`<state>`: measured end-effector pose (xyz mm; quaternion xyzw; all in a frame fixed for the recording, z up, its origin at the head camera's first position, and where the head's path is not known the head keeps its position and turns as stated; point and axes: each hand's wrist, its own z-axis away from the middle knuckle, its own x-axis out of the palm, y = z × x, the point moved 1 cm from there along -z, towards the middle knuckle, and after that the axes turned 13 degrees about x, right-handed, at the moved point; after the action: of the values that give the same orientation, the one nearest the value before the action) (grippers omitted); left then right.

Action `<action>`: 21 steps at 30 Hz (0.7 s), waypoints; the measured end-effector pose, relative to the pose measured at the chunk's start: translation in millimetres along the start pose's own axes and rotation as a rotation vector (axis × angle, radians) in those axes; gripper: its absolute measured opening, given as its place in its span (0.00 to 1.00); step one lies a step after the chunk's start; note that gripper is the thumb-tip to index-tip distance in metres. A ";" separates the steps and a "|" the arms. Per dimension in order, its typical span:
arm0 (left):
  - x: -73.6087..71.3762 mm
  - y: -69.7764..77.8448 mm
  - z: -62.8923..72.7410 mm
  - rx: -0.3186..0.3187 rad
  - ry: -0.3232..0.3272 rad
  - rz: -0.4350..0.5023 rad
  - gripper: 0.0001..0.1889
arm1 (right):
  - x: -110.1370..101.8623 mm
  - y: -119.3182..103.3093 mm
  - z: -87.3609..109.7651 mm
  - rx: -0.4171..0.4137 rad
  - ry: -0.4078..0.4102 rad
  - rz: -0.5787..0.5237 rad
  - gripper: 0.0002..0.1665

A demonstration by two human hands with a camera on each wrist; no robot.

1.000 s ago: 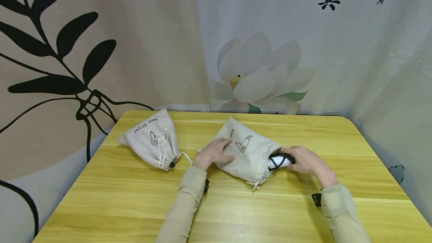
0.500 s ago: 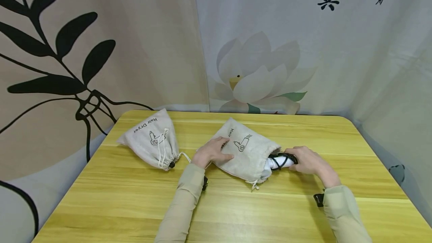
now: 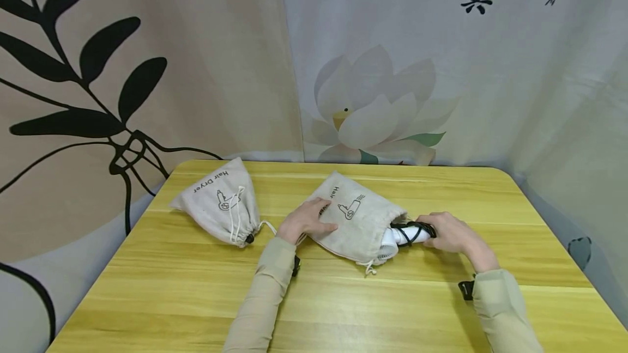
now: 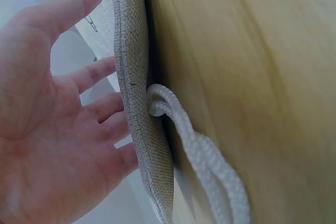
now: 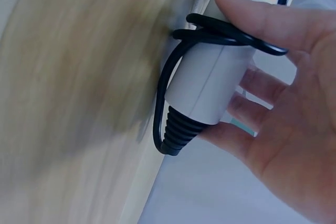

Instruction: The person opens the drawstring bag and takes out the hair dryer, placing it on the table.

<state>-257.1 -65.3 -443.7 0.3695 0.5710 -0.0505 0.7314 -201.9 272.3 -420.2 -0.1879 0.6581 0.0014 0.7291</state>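
Note:
A white hair dryer [image 3: 390, 248] sticks partly out of the mouth of a cloth drawstring bag [image 3: 364, 221], its black cord [image 5: 215, 35] wound round the handle. My right hand [image 3: 448, 232] grips that handle [image 5: 205, 77] near its ribbed black cord end, thumb on one side and fingers on the other. The dryer's far part is hidden inside the bag. At the bag's left end my left hand [image 3: 306, 221] rests on the cloth with fingers spread. In the left wrist view its fingertips touch the bag just past the seamed edge [image 4: 134, 77], beside a white drawstring loop [image 4: 184, 129].
A second bag [image 3: 221, 203], printed "Hair Dryer" and drawn together at its mouth, lies to the left, a white cord trailing from it. Both bags lie on a wooden table [image 3: 373, 315]. A printed curtain [image 3: 235, 59] hangs behind the table's back edge.
My right hand has moved a little to the right, drawing the hair dryer further out of the bag; more of its white body shows. My left hand has shifted slightly left on the bag.

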 end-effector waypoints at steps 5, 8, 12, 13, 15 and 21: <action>-2.0 -0.7 0.8 -0.022 0.000 0.009 0.38 | -0.2 0.4 -0.4 0.012 -0.007 -0.004 0.20; -2.8 -1.5 2.0 -0.031 0.002 0.016 0.39 | -0.4 0.5 -0.6 0.018 -0.018 0.002 0.19; -3.6 -1.8 3.0 -0.025 0.005 0.016 0.38 | -0.4 0.7 0.0 0.018 -0.015 0.007 0.19; -3.8 -1.8 3.2 -0.024 0.005 0.016 0.38 | -0.7 0.6 0.3 0.013 -0.014 0.008 0.19; -4.0 -2.0 3.3 -0.024 0.006 0.020 0.39 | -0.7 0.8 0.6 0.012 -0.008 0.010 0.19; -5.3 -4.1 4.5 -0.034 0.003 0.040 0.40 | -0.3 2.8 0.4 0.006 -0.002 0.013 0.19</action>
<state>-257.3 -72.8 -440.7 0.3682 0.5653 -0.0255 0.7377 -202.3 275.0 -420.7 -0.1813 0.6587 0.0043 0.7302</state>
